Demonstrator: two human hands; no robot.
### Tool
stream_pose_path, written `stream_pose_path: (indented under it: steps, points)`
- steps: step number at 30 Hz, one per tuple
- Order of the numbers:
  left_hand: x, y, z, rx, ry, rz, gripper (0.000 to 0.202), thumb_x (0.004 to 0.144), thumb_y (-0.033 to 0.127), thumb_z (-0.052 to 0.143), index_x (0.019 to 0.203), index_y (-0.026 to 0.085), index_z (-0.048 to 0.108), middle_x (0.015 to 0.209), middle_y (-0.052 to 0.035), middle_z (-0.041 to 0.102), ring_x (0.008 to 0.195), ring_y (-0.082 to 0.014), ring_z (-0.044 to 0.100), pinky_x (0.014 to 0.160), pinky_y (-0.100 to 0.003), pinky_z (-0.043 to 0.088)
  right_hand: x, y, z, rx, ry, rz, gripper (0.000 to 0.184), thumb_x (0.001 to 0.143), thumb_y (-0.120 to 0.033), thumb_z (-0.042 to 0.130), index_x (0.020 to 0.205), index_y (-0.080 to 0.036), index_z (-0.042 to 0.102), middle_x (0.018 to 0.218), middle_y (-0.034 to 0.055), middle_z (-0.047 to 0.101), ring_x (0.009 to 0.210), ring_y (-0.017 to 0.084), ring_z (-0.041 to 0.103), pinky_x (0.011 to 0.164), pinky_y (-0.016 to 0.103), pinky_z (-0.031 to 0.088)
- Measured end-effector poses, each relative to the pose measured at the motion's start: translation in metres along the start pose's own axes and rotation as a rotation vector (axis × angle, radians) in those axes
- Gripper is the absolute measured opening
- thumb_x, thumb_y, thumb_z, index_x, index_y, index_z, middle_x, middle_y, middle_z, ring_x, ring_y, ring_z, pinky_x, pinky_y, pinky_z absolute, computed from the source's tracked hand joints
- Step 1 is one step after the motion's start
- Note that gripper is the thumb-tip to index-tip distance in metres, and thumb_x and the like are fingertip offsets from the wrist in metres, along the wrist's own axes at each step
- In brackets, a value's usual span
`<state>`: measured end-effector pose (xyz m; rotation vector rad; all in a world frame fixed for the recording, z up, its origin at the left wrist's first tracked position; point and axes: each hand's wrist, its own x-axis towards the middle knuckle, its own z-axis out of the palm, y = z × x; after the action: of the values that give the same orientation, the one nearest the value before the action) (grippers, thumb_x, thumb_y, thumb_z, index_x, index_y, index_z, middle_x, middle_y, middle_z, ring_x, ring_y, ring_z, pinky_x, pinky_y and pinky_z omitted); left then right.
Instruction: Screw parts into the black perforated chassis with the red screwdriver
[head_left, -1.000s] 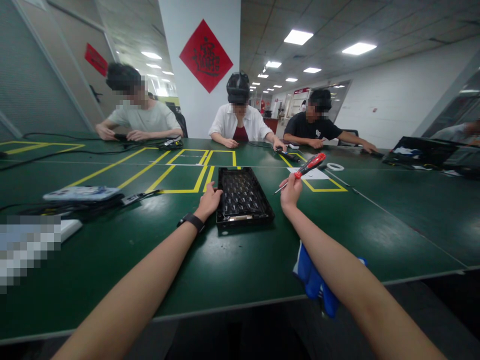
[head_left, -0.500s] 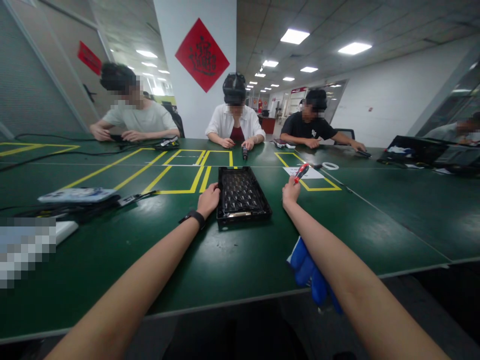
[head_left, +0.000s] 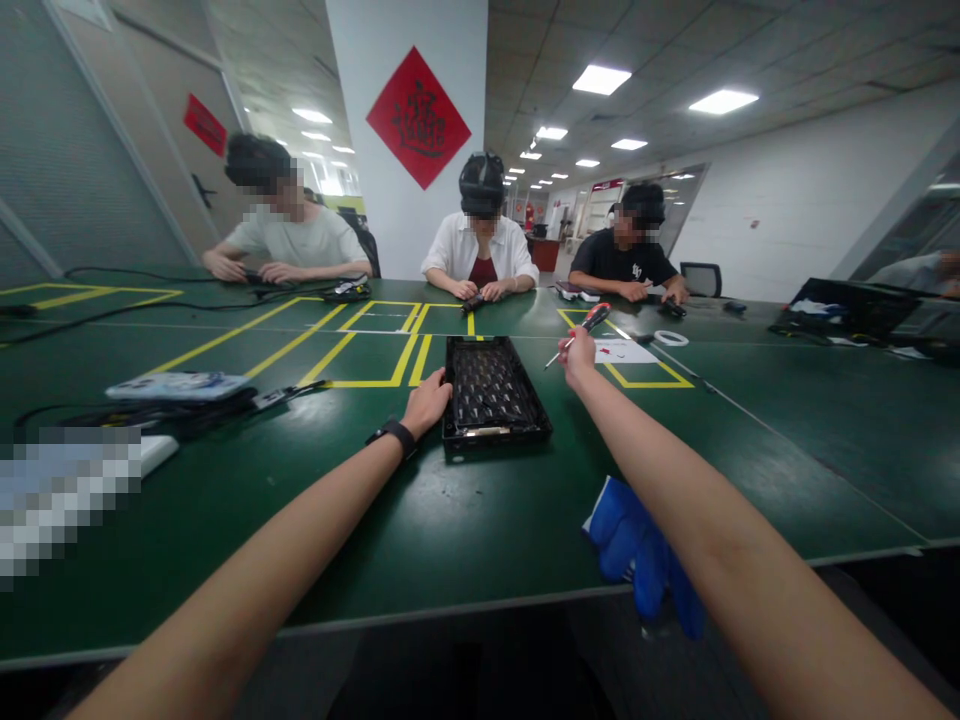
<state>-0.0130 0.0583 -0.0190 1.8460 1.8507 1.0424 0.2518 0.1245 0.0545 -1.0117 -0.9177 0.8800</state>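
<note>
A black rectangular tray-like casing, its inside patterned with several small shiny shapes, lies on the green table in front of me. My left hand grips its left side wall, thumb and fingers at the edge. To the right of the casing, my right hand is closed around a screwdriver with a red and black handle. Its thin metal shaft points down and left toward the casing's right side, with the tip apart from it. A white sheet of paper lies just beyond my right hand.
Blue gloves hang over the front table edge under my right forearm. Cables and a flat box lie at left. A tape roll sits at right. Yellow tape lines mark the table; several people sit opposite.
The screwdriver has turned in my right hand, so its shaft now shows pointing down-left. My left hand stays on the casing. The view has shifted slightly left.
</note>
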Motion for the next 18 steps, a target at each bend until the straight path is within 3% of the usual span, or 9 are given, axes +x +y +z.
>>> stream_pose_path:
  steps: [2, 4, 6, 8, 11, 14, 18]
  points:
    - [0.002, -0.002, 0.002, -0.007, 0.006, -0.011, 0.056, 0.078, 0.024, 0.040, 0.134, 0.020, 0.044, 0.137, -0.0048, 0.048, 0.123, -0.0287, 0.046, 0.100, -0.040, 0.037, -0.021, 0.004, 0.020, 0.048, -0.080, 0.054, 0.020, 0.090, -0.036, 0.033, 0.080, -0.019, 0.040, 0.047, -0.0064, 0.052, 0.031, 0.005, 0.036, 0.034, 0.015, 0.030]
    - [0.005, -0.003, 0.003, -0.024, 0.004, -0.014, 0.056, 0.080, 0.023, 0.039, 0.135, 0.019, 0.042, 0.137, -0.0060, 0.048, 0.124, -0.0286, 0.045, 0.102, -0.041, 0.035, -0.049, 0.010, 0.038, 0.217, -0.282, 0.184, 0.023, 0.090, -0.042, 0.038, 0.086, -0.020, 0.041, 0.053, -0.0041, 0.058, 0.035, 0.006, 0.045, 0.038, 0.015, 0.037]
    - [0.004, -0.002, 0.002, -0.060, 0.021, 0.002, 0.055, 0.081, 0.023, 0.039, 0.136, 0.019, 0.041, 0.135, -0.0073, 0.050, 0.124, -0.0271, 0.046, 0.103, -0.041, 0.034, -0.080, 0.018, 0.053, 0.288, -0.421, 0.220, 0.026, 0.088, -0.046, 0.042, 0.094, -0.021, 0.041, 0.059, -0.0026, 0.062, 0.040, 0.007, 0.053, 0.040, 0.016, 0.041]
    - [-0.001, 0.002, -0.001, -0.119, 0.108, 0.076, 0.049, 0.083, 0.024, 0.040, 0.131, 0.017, 0.046, 0.132, -0.0092, 0.052, 0.122, -0.0251, 0.046, 0.103, -0.041, 0.034, -0.105, 0.022, 0.060, 0.275, -0.482, 0.162, 0.031, 0.085, -0.050, 0.046, 0.099, -0.023, 0.040, 0.061, -0.0034, 0.062, 0.039, 0.009, 0.054, 0.038, 0.017, 0.041]
    - [-0.020, 0.015, -0.008, -0.244, 0.241, 0.333, 0.035, 0.089, 0.030, 0.037, 0.115, 0.018, 0.057, 0.117, -0.0083, 0.060, 0.112, -0.0198, 0.052, 0.099, -0.035, 0.038, -0.127, 0.021, 0.059, 0.198, -0.514, 0.019, 0.035, 0.085, -0.052, 0.046, 0.103, -0.022, 0.040, 0.058, -0.0051, 0.059, 0.036, 0.009, 0.052, 0.034, 0.016, 0.037]
    - [-0.042, 0.027, -0.014, -0.317, 0.115, 0.456, 0.030, 0.090, 0.036, 0.040, 0.097, 0.019, 0.064, 0.092, -0.0042, 0.066, 0.088, -0.0164, 0.059, 0.084, -0.030, 0.045, -0.134, 0.016, 0.053, 0.174, -0.520, -0.115, 0.036, 0.085, -0.051, 0.045, 0.106, -0.022, 0.040, 0.058, -0.0067, 0.057, 0.034, 0.007, 0.050, 0.033, 0.015, 0.036]
    - [-0.052, 0.032, -0.017, -0.373, 0.006, 0.413, 0.024, 0.079, 0.039, 0.060, 0.089, 0.018, 0.066, 0.081, -0.0027, 0.067, 0.074, -0.0149, 0.059, 0.069, -0.026, 0.046, -0.138, 0.014, 0.049, 0.178, -0.562, -0.178, 0.033, 0.086, -0.049, 0.047, 0.104, -0.023, 0.039, 0.060, -0.0073, 0.057, 0.034, 0.005, 0.049, 0.034, 0.014, 0.037]
